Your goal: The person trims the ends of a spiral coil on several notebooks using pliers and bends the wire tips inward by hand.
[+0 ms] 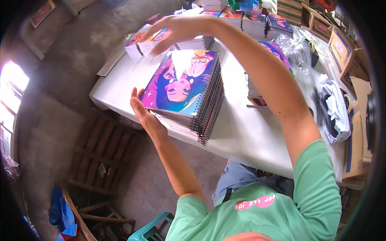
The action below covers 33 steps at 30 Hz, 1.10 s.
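Observation:
A stack of spiral-bound notebooks (189,92) with purple and pink illustrated covers lies at the near edge of a white table (249,132). My left hand (142,110) presses flat against the stack's left side, fingers together. My right hand (177,32) reaches over the far end of the stack, fingers spread, hovering just above it and holding nothing. Black wire spirals run down the stack's right side.
More notebook stacks (169,40) and further stacks (257,22) stand at the table's far side. Clear plastic wrap (297,48), loose black spirals (319,108) and cardboard boxes (341,48) sit to the right. A wooden pallet (104,152) and a teal stool (150,229) stand on the concrete floor.

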{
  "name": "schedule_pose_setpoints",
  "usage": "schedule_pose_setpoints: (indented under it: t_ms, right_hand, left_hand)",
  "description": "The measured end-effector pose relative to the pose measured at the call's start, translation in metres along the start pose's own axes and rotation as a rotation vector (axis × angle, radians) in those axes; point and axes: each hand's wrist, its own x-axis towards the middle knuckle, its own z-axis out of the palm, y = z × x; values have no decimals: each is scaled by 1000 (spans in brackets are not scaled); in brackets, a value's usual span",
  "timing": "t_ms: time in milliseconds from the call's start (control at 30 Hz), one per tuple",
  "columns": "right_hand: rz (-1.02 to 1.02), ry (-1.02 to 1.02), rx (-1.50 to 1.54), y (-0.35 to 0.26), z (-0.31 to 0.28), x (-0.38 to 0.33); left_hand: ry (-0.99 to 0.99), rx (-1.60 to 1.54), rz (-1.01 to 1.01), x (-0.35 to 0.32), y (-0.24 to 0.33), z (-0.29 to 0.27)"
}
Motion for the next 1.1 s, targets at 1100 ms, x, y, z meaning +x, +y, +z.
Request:
schedule_pose_setpoints:
  t_ms: [1100]
  right_hand:
    - [1502,623,402,114,-21,-327]
  left_hand:
    - [-641,778,329,-113,-72,186]
